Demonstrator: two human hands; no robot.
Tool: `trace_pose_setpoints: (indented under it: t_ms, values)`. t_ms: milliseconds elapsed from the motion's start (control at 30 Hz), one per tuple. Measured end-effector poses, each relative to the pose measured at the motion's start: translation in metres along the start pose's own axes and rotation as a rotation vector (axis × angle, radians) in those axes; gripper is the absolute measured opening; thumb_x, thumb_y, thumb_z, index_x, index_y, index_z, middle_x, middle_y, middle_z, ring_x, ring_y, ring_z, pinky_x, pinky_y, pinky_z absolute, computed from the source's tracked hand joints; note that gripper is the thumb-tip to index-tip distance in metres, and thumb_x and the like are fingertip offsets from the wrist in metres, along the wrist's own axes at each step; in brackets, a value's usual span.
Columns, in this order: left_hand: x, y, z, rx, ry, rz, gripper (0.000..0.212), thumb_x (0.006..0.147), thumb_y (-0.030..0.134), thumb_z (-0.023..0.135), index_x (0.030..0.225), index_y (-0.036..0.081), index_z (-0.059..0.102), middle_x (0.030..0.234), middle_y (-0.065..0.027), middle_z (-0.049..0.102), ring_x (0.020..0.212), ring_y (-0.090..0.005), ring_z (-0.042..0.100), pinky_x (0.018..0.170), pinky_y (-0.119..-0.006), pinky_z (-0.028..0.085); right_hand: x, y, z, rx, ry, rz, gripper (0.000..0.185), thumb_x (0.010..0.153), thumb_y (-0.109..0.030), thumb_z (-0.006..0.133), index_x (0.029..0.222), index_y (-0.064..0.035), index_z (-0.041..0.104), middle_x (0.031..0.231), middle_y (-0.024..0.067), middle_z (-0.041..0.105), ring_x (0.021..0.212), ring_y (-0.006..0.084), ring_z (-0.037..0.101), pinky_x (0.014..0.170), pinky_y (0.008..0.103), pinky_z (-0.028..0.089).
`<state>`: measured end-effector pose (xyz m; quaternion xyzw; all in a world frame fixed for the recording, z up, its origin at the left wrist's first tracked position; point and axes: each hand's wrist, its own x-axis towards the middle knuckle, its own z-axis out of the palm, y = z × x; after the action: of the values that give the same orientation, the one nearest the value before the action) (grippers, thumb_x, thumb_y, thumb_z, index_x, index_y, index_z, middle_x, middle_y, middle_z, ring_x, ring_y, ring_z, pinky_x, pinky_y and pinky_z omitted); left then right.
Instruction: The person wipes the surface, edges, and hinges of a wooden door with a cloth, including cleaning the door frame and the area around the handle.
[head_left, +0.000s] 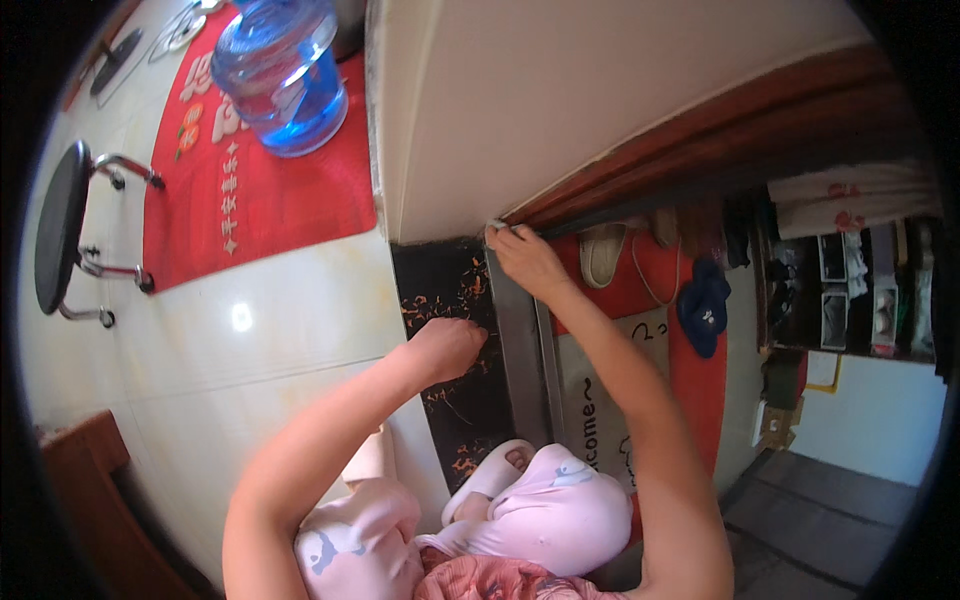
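My right hand (523, 255) reaches to the foot of the wooden door frame (630, 154), where it meets the wall and the metal threshold (517, 352). A small whitish thing, perhaps a cloth, shows at its fingertips. My left hand (450, 346) is curled above the black patterned stone sill (465, 409), left of the threshold; what is inside its fingers is hidden. My knees in pink trousers (555, 502) and a pale slipper (487, 472) are below the hands.
A large blue water bottle (281, 82) stands on a red mat (262, 210), with a wheeled black stool (64, 225) at its left. Beyond the threshold lie a welcome mat (607, 390), beige shoes (602, 255) and dark blue slippers (703, 307), near a shoe rack (862, 289).
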<state>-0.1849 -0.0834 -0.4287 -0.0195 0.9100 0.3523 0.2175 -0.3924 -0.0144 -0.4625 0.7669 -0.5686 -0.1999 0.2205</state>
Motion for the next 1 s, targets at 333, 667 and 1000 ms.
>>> trace_pose_setpoints:
  t_ms: [333,667,1000]
  values:
    - [-0.002,-0.003,-0.014,-0.116,0.24,0.01,0.033,0.084,0.011,0.055,0.115,0.002,0.061,0.11,-0.0184,0.063,0.106,-0.0341,0.058,0.09,-0.039,0.048,-0.021,0.091,-0.128,0.047,0.617,0.395,0.031,0.078,-0.017,0.061,0.108,-0.0171,0.066,0.115,-0.0021,0.058,0.104,0.0159,0.053,0.081,0.0326,0.041]
    - [-0.004,0.004,-0.015,-0.115,0.141,0.051,0.032,0.085,0.009,0.055,0.115,0.001,0.06,0.111,-0.0207,0.062,0.102,-0.0336,0.06,0.089,-0.038,0.049,-0.026,0.06,-0.074,0.314,0.979,0.845,0.026,0.071,-0.008,0.064,0.095,-0.0159,0.07,0.109,0.0007,0.059,0.095,0.0221,0.059,0.08,0.0331,0.051]
    - [0.019,-0.005,-0.014,-0.942,0.182,-0.186,0.052,0.095,0.04,0.049,0.13,0.001,0.048,0.123,-0.0148,0.057,0.105,-0.0233,0.06,0.091,-0.036,0.048,-0.006,0.005,-0.051,0.808,1.064,1.183,0.027,0.07,0.005,0.061,0.094,-0.0086,0.066,0.107,0.0074,0.06,0.095,0.031,0.059,0.077,0.0387,0.05]
